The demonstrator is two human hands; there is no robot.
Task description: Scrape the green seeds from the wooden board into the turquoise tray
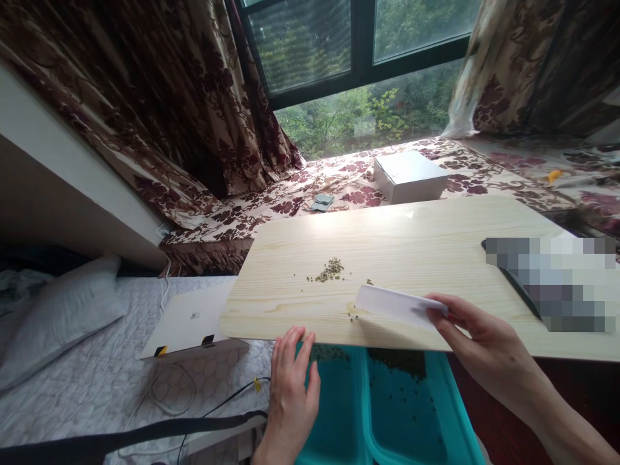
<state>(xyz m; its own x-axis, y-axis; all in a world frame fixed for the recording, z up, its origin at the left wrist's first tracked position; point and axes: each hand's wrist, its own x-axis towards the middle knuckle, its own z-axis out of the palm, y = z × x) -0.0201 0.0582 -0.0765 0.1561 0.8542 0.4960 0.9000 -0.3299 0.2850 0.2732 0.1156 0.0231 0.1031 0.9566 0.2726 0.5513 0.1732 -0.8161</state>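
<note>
My right hand [489,339] pinches one end of a flat white card [390,306], tilted just over the wooden-look tabletop [436,245]. A few small greenish grains lie by the card's far end, and a loose pile of grains [330,270] sits to its left. My left hand [293,391] rests with its fingers stretched out at the table's front edge, holding nothing. Below that edge is a teal plastic bin [364,407] with two compartments. Many grains gather in its right compartment, and some show in the left one.
A tablet-like device [513,287], its screen blurred out, lies at the table's right. Behind the table, a white box [411,174] and a small grey-green item [322,202] rest on a flowered window seat. Another white box [191,323] and cables lie on the bed at left.
</note>
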